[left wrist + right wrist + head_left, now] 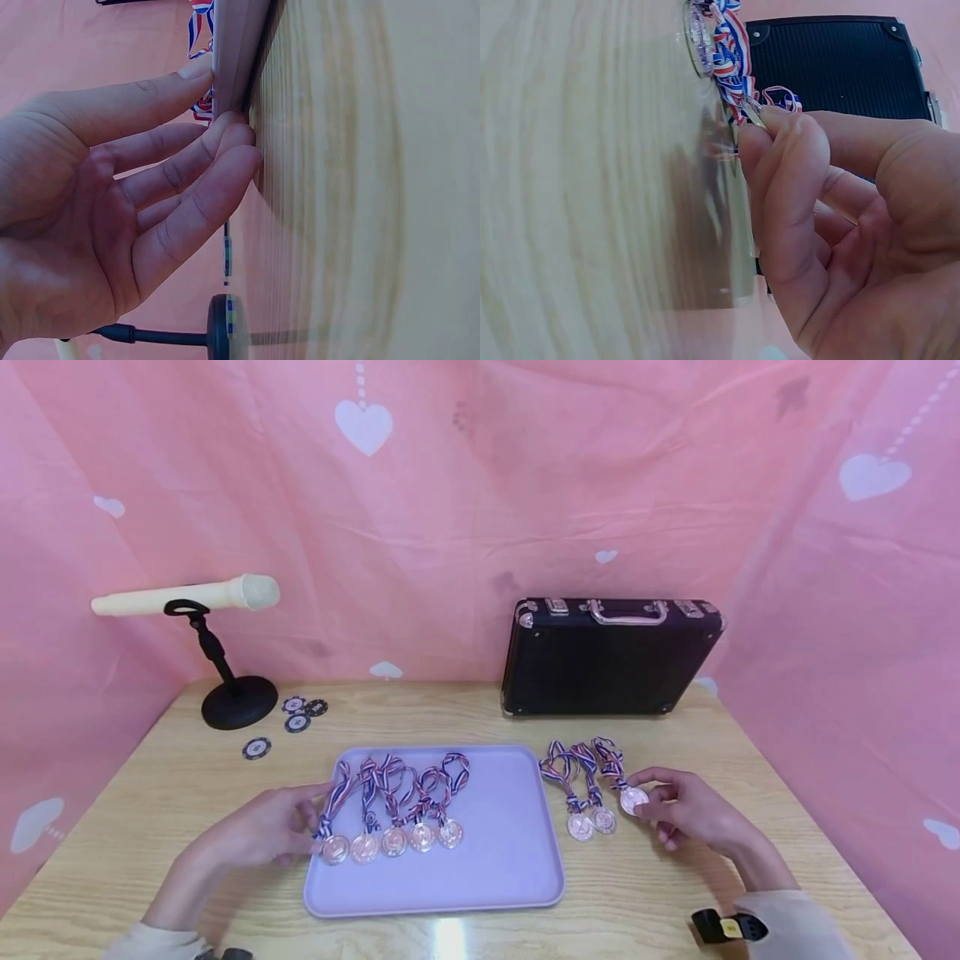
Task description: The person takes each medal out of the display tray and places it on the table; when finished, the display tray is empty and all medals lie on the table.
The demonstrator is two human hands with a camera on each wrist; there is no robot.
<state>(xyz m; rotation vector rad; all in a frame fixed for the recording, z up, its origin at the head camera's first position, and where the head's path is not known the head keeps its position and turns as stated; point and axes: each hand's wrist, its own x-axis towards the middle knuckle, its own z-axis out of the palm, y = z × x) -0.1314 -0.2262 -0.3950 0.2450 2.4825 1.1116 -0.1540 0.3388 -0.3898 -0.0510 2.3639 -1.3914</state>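
Note:
My right hand (686, 810) pinches a round medal (633, 799) between thumb and fingers, right of the tray. Its striped red, white and blue ribbon (611, 762) lies bunched behind it. In the right wrist view the medal (753, 114) is seen edge-on, tilted at the fingertips. Two more ribboned medals (581, 827) lie beside it on the table. At the left edge of the lilac tray (510, 860), my left hand (266, 827) holds the rim, thumb above and fingertips low against its side. Several medals (394, 841) lie in a row on the tray, ribbons toward the back.
A black briefcase (607, 664) with a metal handle stands at the back right. A white microphone (187, 597) rests on a black stand (238, 702) at the back left. Several poker chips (297, 722) lie near the stand. Pink cloth (450, 543) hangs around the wooden table (187, 752).

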